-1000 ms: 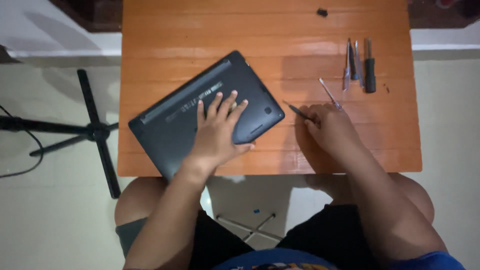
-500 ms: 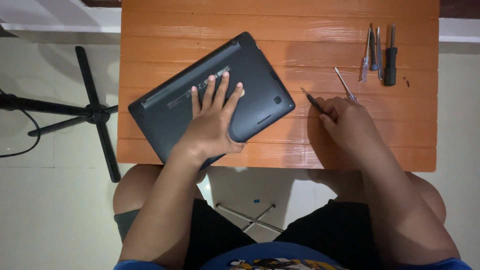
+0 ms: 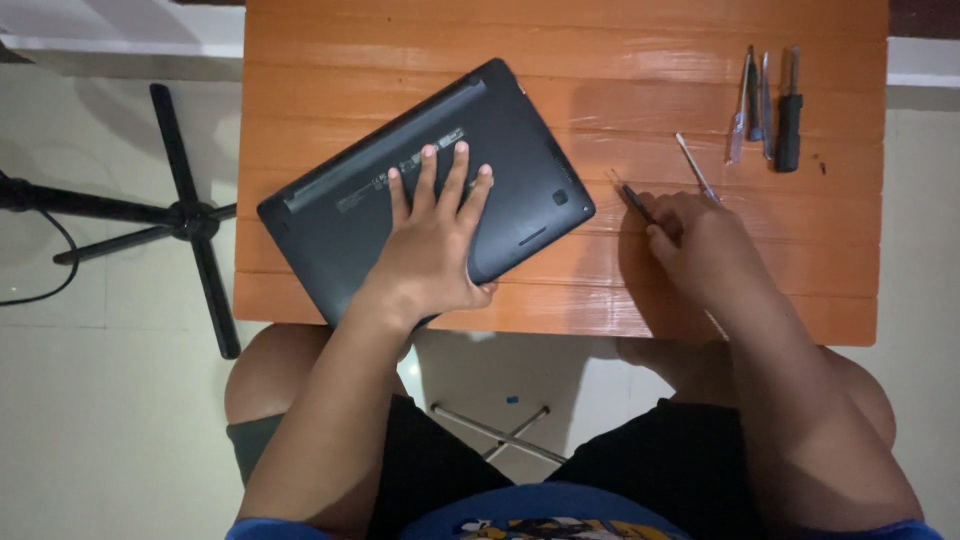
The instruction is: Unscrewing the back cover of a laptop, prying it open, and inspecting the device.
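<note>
Head view: your left hand [image 3: 432,255] lies flat and spread on the upturned laptop [image 3: 425,190], cover still on. Your right hand [image 3: 700,245] pinches a small screwdriver [image 3: 630,198] near the desk's [image 3: 600,60] right edge.

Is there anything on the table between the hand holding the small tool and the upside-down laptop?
Nothing visible. The right hand holds a thin screwdriver, whose tip points toward the laptop. Only bare orange table lies between them. The left hand rests flat on the laptop, and the spare tools lie off to the far right.

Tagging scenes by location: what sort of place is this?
Likely a home repair spot: small orange wooden table on pale tiled floor, upturned laptop under the left hand, hand tools laid out.
</note>
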